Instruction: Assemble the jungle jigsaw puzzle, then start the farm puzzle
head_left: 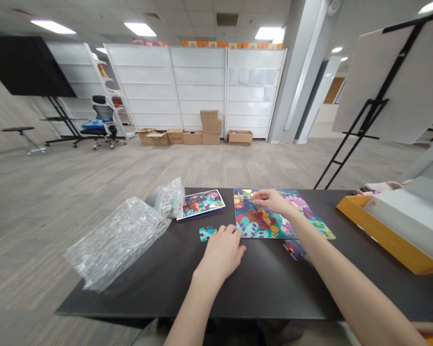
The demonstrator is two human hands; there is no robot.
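Observation:
A partly built jigsaw puzzle (274, 218) with colourful leaves and figures lies on the dark table (263, 293). My right hand (272, 202) rests over its upper left area, fingertips pinched on a jigsaw piece (250, 195). My left hand (220, 254) lies on the table by the puzzle's lower left corner, holding nothing. Just left of those fingers sits a loose teal jigsaw piece (207, 233). A few more loose pieces (294, 250) lie beside my right forearm. A picture card (202, 204) of the same artwork lies beyond my left hand.
Crumpled bubble wrap (117, 242) and a clear plastic bag (169, 199) lie at the table's left. An orange tray (393, 230) with a white lid sits at the right. Beyond the table are carpet, cardboard boxes (202, 132), and a black easel (368, 110).

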